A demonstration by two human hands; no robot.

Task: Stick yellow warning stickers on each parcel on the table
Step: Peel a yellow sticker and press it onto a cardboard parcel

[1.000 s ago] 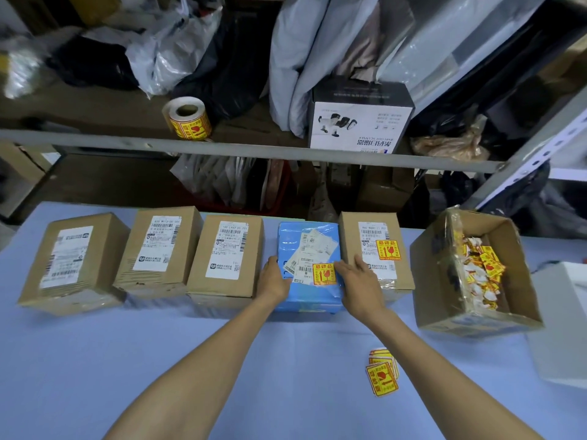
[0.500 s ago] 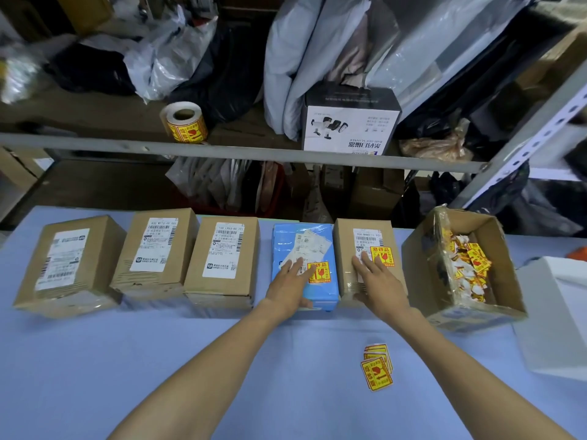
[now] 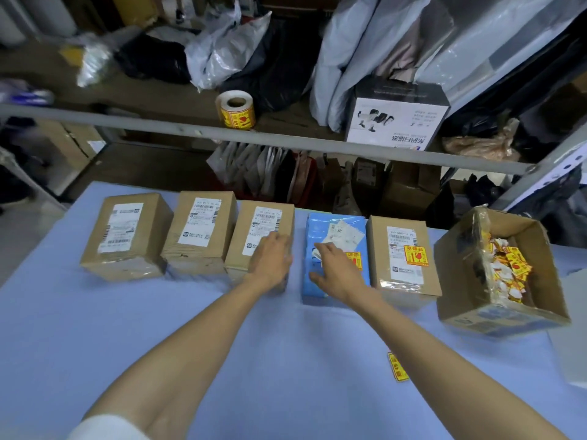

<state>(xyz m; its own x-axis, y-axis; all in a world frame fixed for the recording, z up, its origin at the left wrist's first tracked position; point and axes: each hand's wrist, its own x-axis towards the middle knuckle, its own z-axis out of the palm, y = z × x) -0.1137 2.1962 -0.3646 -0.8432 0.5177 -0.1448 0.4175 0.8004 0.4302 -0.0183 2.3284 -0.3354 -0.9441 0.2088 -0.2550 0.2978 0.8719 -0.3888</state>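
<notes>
You have 5 parcels on the tabletop [image 3: 95, 344]: 4 brown parcels [image 3: 127, 233] [image 3: 200, 230] [image 3: 263, 217] [image 3: 403, 249] and 1 blue parcel [image 3: 320, 227]. 2 yellow stickers [image 3: 357, 260] [image 3: 416, 255] are stuck on, 1 per parcel. At the right stands 1 open carton [image 3: 495, 315] of sticker scraps. Near you lies 1 small stack of loose stickers [image 3: 397, 366]. The far shelf [image 3: 152, 96] holds 1 sticker roll [image 3: 236, 111] and 1 black-and-white box [image 3: 397, 119]. Your 2 hands show: 1 left hand [image 3: 270, 262], 1 right hand [image 3: 336, 271].

left hand [image 3: 270, 265] resting on 3rd brown parcel [image 3: 238, 249] | right hand [image 3: 338, 274] touching blue parcel [image 3: 317, 227]
</notes>
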